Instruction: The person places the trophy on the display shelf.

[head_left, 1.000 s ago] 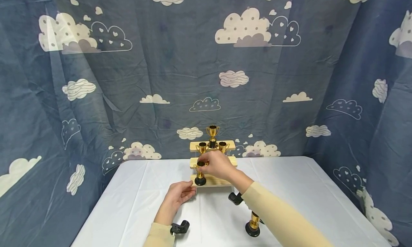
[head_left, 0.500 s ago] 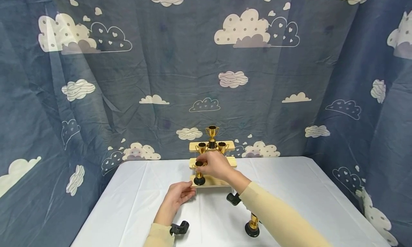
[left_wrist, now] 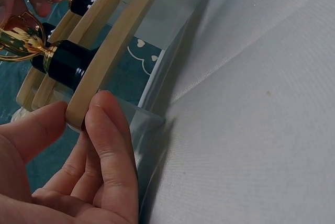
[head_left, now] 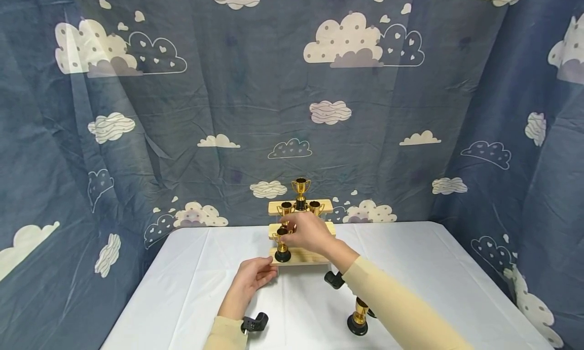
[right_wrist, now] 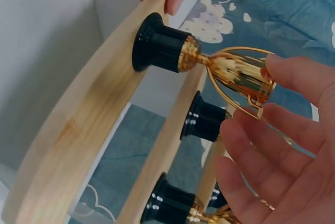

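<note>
ok so from my end i count two hands, both busy. the right hand (head_left: pixel 307 232) has a light pinch on one gold trophy (head_left: pixel 283 248), thumb on one side of the cup and fingers on the other. that trophy stands upright, black base flat on the left end of the bottom board (head_left: pixel 305 257). the left hand (head_left: pixel 253 274) pinches that same end, thumb and index finger narrowed round the wood.

the shelf has three boards in all. i get one cup (head_left: pixel 300 189) up on the top board (head_left: pixel 278 207) and two side-by-side cups (head_left: pixel 315 208) on the middle board (head_left: pixel 329 229), partly behind the right hand. so four on the shelf, counting the held one.

down on the white table (head_left: pixel 205 279) there's one spare (head_left: pixel 359 317) standing next to the right sleeve (head_left: pixel 401 304), plus a dark edge beside it that's too hidden for me to call.
</note>
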A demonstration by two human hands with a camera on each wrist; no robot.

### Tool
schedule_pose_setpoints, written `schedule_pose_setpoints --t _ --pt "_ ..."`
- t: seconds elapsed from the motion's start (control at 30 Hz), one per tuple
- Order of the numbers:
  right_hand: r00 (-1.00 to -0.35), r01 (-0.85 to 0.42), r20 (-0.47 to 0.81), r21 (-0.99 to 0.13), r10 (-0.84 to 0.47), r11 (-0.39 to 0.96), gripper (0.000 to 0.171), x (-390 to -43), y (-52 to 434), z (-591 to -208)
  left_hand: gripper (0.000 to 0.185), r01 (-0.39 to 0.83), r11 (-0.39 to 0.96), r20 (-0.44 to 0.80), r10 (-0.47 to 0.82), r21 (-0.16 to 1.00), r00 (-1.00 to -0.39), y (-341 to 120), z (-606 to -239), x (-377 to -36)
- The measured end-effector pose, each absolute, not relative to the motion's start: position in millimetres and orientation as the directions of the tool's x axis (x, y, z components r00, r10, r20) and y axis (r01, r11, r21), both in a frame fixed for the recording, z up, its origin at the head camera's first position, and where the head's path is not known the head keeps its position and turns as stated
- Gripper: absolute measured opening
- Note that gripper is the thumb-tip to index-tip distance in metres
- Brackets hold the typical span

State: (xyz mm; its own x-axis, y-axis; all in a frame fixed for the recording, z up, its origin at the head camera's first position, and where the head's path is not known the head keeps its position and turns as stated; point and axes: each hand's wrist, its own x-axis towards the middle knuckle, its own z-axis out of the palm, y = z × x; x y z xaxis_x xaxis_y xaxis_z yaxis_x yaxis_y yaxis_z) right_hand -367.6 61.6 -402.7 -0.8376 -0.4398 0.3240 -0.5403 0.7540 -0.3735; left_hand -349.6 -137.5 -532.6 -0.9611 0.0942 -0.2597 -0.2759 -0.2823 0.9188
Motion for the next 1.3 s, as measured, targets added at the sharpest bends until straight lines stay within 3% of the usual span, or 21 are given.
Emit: schedule_pose_setpoints --t 0.3,0.67,1.03,1.3 --pt "-0.82 -0.558 0.352 -0.312 -0.452 0.769 0.041 -361 73 -394 0.034 -0.27 -0.28 -0.256 0.086 0.921 -0.963 -135 -535 -350" --pt "-0.821 -0.528 0.398 -0.258 -0.408 0.809 0.042 -343 91 -384 0.039 -0.275 -0.27 -0.261 0.088 0.923 -0.961 -135 -535 -348" --pt "-0.814 -0.54 0.41 -0.273 -0.412 0.796 0.035 -319 110 -373 0.029 -0.273 -0.271 -0.262 0.076 0.923 -0.962 -136 -538 -347" --pt "-0.812 -0.548 0.4 -0.273 -0.424 0.791 0.033 -305 123 -373 0.034 -0.249 -0.282 -0.233 0.088 0.927 -0.968 -136 -535 -347"
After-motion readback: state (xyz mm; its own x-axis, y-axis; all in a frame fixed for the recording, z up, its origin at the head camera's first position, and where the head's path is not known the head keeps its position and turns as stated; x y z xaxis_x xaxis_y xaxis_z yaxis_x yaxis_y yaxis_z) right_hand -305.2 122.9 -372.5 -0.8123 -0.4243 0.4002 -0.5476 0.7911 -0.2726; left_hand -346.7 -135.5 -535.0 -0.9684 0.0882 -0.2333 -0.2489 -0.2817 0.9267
